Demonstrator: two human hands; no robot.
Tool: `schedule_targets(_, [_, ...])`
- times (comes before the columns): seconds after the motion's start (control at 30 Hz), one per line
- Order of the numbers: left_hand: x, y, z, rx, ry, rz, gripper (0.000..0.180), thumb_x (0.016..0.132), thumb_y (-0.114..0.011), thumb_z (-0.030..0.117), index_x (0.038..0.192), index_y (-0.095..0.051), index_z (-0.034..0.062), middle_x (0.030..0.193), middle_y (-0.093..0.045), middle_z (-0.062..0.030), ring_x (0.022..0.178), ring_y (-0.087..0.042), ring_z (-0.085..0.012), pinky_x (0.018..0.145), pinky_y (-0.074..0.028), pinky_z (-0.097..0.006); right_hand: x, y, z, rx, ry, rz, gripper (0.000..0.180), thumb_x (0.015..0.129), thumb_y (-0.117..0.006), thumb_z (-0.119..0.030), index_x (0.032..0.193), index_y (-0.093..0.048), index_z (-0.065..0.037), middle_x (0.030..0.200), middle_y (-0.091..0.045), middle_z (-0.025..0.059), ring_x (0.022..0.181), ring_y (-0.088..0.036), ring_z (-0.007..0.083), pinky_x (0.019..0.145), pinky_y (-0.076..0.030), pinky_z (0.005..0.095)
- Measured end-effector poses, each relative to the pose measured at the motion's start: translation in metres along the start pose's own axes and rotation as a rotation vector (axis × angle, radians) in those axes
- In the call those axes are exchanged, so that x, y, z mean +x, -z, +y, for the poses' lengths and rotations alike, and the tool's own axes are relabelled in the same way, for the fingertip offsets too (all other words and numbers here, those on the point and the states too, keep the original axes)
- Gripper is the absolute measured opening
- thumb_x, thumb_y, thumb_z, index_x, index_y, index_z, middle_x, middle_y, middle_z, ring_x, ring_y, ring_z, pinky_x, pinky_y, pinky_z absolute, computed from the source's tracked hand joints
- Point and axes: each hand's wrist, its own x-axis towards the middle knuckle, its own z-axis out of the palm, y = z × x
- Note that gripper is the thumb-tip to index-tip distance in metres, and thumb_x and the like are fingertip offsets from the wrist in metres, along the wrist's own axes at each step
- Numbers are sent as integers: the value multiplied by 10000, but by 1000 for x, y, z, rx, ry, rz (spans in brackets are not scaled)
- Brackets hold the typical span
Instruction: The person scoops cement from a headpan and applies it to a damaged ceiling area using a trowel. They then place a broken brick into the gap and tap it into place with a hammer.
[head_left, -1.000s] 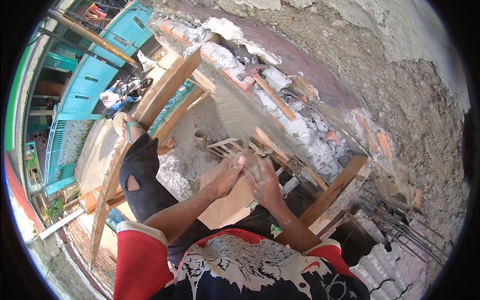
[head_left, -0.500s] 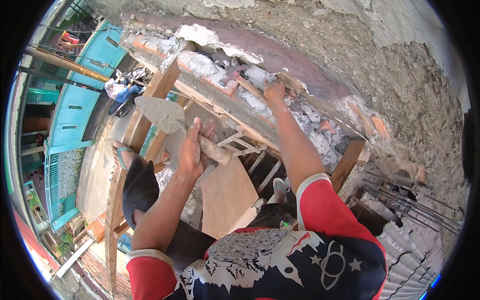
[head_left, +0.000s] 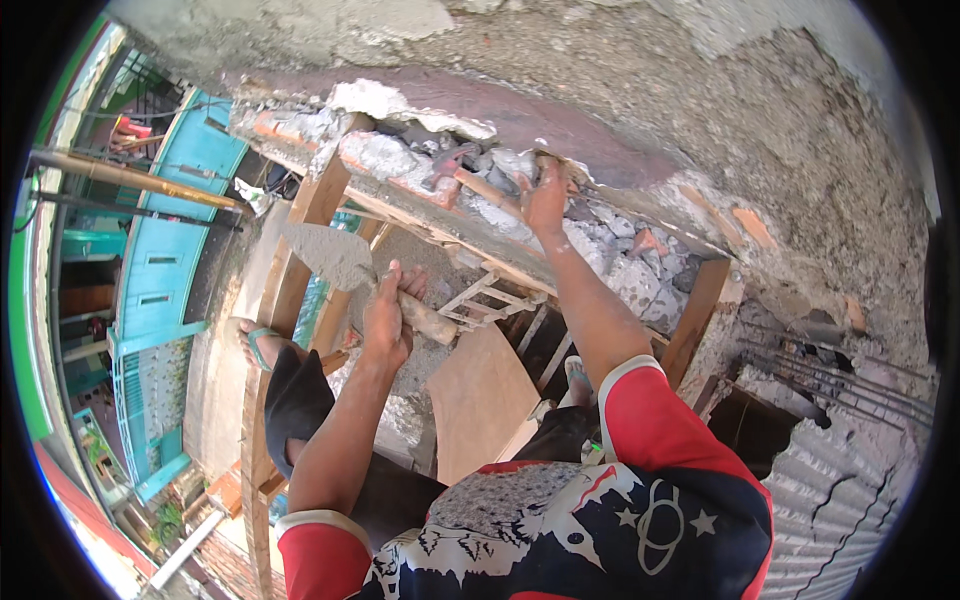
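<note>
My left hand [head_left: 388, 318] is wrapped around the wooden handle of a trowel [head_left: 332, 256]. Its grey, mortar-smeared blade points to the upper left, out over the timber frame. Up at the broken wall, my right hand [head_left: 545, 198] reaches among the rubble [head_left: 512, 162] below the cracked plaster edge. Its fingers are bent and closed around something I cannot make out. A hammer [head_left: 488, 192] with a reddish head and wooden handle lies on the rubble, the end of its handle beside my right hand.
Rough wall [head_left: 640, 110] rises along the far side. A wooden post [head_left: 322, 190] stands left of the ledge, and a board [head_left: 695, 325] closes its right end. Below are a plywood sheet [head_left: 480, 400] and a ladder [head_left: 488, 300]. Bare steel rods [head_left: 850, 385] and corrugated roofing [head_left: 830, 500] are at right.
The view has shifted slightly. My right hand has come off the hammer handle and reaches farther into the rubble. My left hand still holds the trowel. The motorbike rider at left is mostly hidden now.
</note>
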Motion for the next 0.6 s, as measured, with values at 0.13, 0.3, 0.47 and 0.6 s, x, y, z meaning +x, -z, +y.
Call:
schedule_targets(0.13, [22, 11, -30, 102, -5, -67, 473, 1001, -569, 359, 1239, -520, -47, 1207, -610, -154, 1124, -586, -253, 1070, -412, -375, -5, 58, 9, 43, -34, -189, 463, 871, -712, -226, 1255, -511, -64, 1219, -551, 256, 1131, -547, 428, 953, -457, 488])
schedule_targets(0.3, [49, 38, -55, 243, 48, -127, 400, 1003, -571, 348, 1172, -556, -14, 1110, -629, -110, 1016, -602, -200, 975, -461, -352, -51, 149, -28, 210, -73, -141, 423, 894, -692, -255, 1179, -477, -27, 1133, -548, 241, 1063, -574, 427, 920, -482, 498])
schedule_targets(0.47, [34, 43, -71, 506, 27, -65, 565, 1026, -511, 362, 1390, -411, -58, 1353, -536, -182, 1246, -525, -269, 1082, -383, -367, -105, 301, -51, 829, -499, -2, 532, 897, -708, -131, 1303, -376, -42, 1189, -532, 197, 1147, -579, 324, 973, -500, 433])
schedule_targets(0.6, [25, 75, -87, 639, 101, -65, 637, 1028, -493, 373, 1456, -321, -66, 1431, -471, -218, 1325, -463, -316, 1120, -349, -404, -147, 425, -23, 823, -541, 270, 664, 906, -688, -85, 1429, -282, -45, 1209, -527, 140, 1147, -564, 227, 966, -508, 366])
